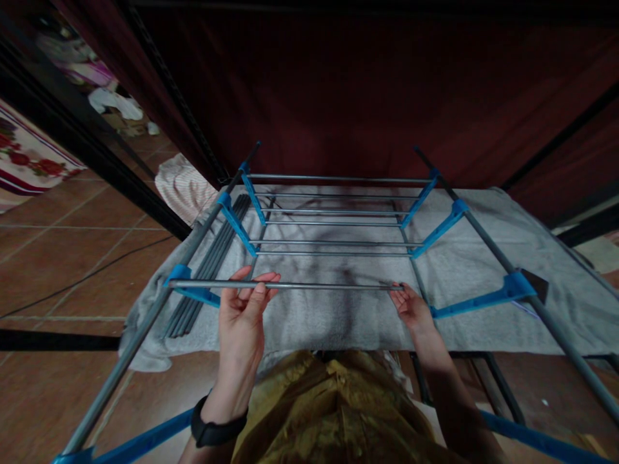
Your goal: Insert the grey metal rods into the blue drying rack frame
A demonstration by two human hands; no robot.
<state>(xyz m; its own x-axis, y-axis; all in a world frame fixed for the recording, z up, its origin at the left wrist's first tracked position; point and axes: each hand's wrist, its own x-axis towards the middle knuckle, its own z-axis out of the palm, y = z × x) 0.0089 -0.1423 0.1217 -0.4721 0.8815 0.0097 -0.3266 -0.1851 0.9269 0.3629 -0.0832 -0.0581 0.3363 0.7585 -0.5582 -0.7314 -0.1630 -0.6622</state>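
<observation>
A thin grey metal rod (329, 286) lies level across my view, held in both hands. My left hand (249, 303) pinches it near its left end, thumb on top. That end meets a blue plastic bracket (180, 276) on the left upright pole; whether it is seated I cannot tell. My right hand (409, 306) grips the rod's other end with its fingertips, apart from the right blue bracket (483, 301). Both belong to a rack frame with grey side poles (493, 248). Several crossbars (333, 243) span the brackets farther back.
Several loose grey rods (207, 270) lie bundled at the left on a grey cloth-covered surface (309, 322). A dark flat object (534, 283) sits behind the right pole. A dark red curtain (338, 96) hangs behind, and black metal posts (97, 129) stand at the left.
</observation>
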